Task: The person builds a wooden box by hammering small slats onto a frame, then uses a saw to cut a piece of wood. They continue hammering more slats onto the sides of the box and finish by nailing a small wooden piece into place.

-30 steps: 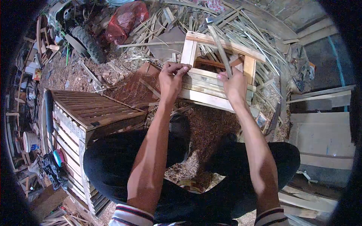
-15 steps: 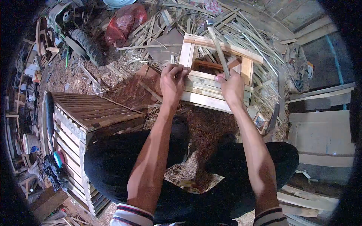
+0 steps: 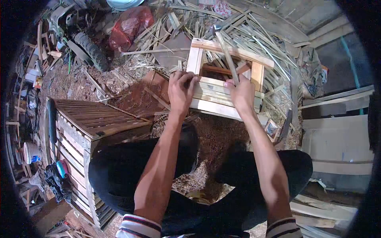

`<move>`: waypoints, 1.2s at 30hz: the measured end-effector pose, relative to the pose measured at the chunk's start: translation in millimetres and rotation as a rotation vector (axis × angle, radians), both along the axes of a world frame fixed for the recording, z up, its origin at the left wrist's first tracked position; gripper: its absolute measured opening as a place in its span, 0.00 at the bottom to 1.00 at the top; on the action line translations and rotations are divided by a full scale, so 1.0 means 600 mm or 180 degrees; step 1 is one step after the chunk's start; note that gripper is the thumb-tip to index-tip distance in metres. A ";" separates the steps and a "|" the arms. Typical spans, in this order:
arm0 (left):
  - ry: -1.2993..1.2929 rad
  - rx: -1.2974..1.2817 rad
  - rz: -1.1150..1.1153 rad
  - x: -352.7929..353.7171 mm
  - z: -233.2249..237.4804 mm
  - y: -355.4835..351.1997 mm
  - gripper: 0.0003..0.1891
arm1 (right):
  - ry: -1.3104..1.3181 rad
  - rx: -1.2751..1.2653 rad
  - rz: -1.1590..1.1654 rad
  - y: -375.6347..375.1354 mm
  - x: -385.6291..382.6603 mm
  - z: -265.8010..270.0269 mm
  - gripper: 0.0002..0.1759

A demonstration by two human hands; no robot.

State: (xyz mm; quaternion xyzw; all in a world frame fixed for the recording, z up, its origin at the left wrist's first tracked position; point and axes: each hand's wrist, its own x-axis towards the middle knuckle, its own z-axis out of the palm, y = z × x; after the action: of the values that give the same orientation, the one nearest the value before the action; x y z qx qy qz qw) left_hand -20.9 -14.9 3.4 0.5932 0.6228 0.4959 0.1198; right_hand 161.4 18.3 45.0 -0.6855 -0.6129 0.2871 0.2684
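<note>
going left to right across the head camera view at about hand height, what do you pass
white bucket → slatted wooden crate → left hand → right hand, gripping a bamboo strip → pale boards

Wooden frame (image 3: 214,108) is boxed in. 12–2 o'clock: bamboo strip pile (image 3: 254,31) runs right up to the far rail, no clean path. 4 o'clock: boards (image 3: 337,139), only a littered strip between. 8 o'clock: slatted crate (image 3: 95,119) near, blocks low sweeps. 9 o'clock: bare ground (image 3: 133,95), the widest free lane. 6 o'clock: forearms (image 3: 162,158) and knees (image 3: 119,170) fill it. Frame opening: crossed by bamboo stick (image 3: 226,49) in right hand (image 3: 241,93); left hand (image 3: 180,89) grips the left post.
</note>
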 end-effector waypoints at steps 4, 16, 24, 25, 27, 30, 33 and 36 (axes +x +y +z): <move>-0.0180 0.0109 0.0023 0.000 -0.005 0.000 0.05 | -0.0278 0.0070 0.0302 0.000 0.008 0.007 0.17; -0.0427 -0.0051 -0.0098 -0.012 0.001 -0.009 0.09 | -0.0230 -0.0860 0.0689 -0.155 0.002 0.136 0.21; -0.0450 -0.0087 0.0090 -0.013 -0.014 0.001 0.09 | 0.0027 -0.0293 0.0458 -0.184 -0.007 0.123 0.13; -0.0436 -0.0077 0.0110 -0.015 -0.014 0.002 0.09 | 0.0021 -0.0160 0.0491 -0.184 -0.007 0.105 0.12; -0.0361 -0.0055 0.0105 -0.021 -0.014 0.008 0.07 | 0.0000 0.0107 0.0554 -0.184 -0.011 0.075 0.11; -0.0437 -0.0052 0.0075 -0.023 -0.016 0.012 0.08 | -0.0329 0.0453 0.0883 -0.178 -0.022 0.072 0.12; -0.0421 -0.0017 0.0057 -0.023 -0.021 0.013 0.08 | -0.0383 0.0312 0.1017 -0.171 -0.034 0.077 0.11; -0.0538 -0.0012 -0.0042 -0.021 -0.025 0.013 0.08 | -0.0592 0.0167 0.0982 -0.171 -0.033 0.065 0.11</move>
State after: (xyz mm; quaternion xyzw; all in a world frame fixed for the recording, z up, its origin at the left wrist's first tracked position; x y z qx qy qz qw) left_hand -33.7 -7.0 -11.9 0.5531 0.6074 0.5422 0.1764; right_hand 141.9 -84.4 84.2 -0.5996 -0.7403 0.2441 0.1811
